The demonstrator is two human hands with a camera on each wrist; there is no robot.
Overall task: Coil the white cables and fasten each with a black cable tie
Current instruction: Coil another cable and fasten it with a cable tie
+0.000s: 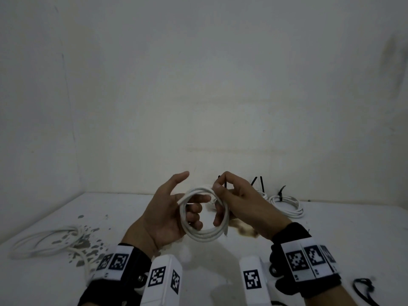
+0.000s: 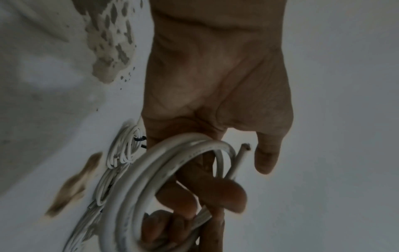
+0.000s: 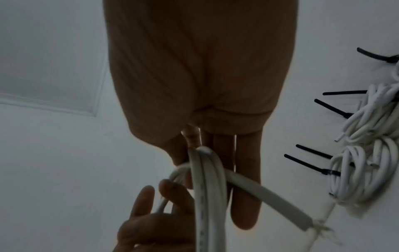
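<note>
Coiled white cable [image 1: 204, 214], held at lower centre of frame above the surface [image 1: 331, 239]: springy and light, its loops are gripped by the left hand [image 1: 170, 214]; a black cable tie [image 1: 225, 184] is pinched in the right hand [image 1: 239, 203]. Grasping where loops overlap is advised.

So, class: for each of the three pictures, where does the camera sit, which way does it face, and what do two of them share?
Head: on the head, facing forward and down at the table; both hands and banded wrists show.
Left wrist: along the left hand toward the held coil.
Right wrist: along the right hand toward the same coil; left fingertips show.
Shared: the coil appears in every view; the tied coils appear in the head and right wrist views.
</note>
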